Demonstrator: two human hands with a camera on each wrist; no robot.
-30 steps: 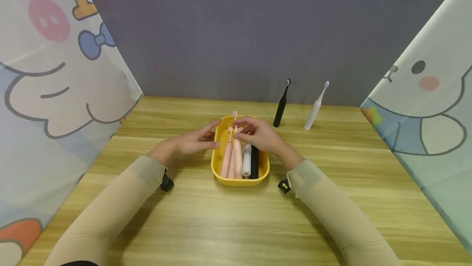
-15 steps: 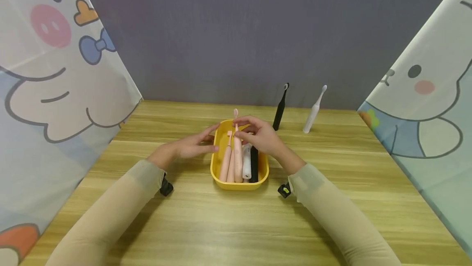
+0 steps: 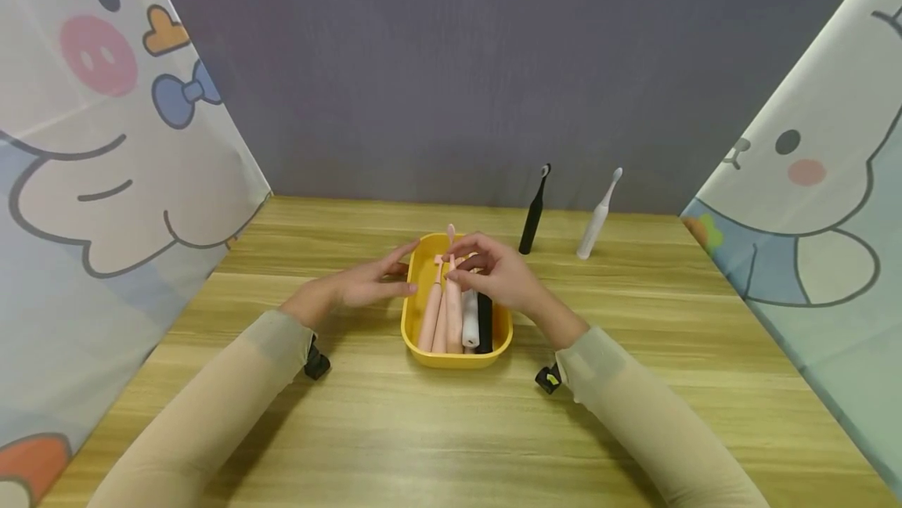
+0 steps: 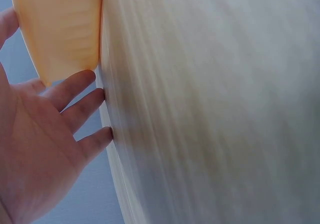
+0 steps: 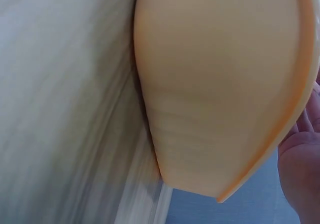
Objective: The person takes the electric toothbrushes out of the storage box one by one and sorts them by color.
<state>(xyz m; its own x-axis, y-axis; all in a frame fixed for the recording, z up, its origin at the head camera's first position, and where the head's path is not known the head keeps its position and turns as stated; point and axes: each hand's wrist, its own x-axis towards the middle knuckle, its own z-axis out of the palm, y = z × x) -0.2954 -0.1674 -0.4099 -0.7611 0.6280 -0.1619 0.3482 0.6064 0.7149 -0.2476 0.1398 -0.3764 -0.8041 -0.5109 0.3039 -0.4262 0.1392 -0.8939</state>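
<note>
In the head view a yellow bin (image 3: 456, 362) stands on the table, holding several pink electric toothbrushes, a white one (image 3: 470, 323) and a black one (image 3: 484, 326). My right hand (image 3: 496, 277) reaches over its right side and pinches a pink electric toothbrush (image 3: 453, 324) near the neck. That brush's head shows just above the far rim. Another pink toothbrush (image 3: 429, 322) lies to its left. My left hand (image 3: 362, 282) rests against the bin's left side, fingers spread and fairly straight. The left wrist view shows those fingertips (image 4: 85, 76) by the bin's outer wall.
Behind and right of the bin, a black electric toothbrush (image 3: 532, 222) and a white electric toothbrush (image 3: 596, 226) stand upright on the wooden table (image 3: 395, 430). A grey wall (image 3: 437, 77) rises at the back, with cartoon-printed panels on both sides.
The pinched pink toothbrush and my right hand have dipped slightly toward the bin over the last half second. The left hand stays at the bin's side. The head view has tilted up a little.
</note>
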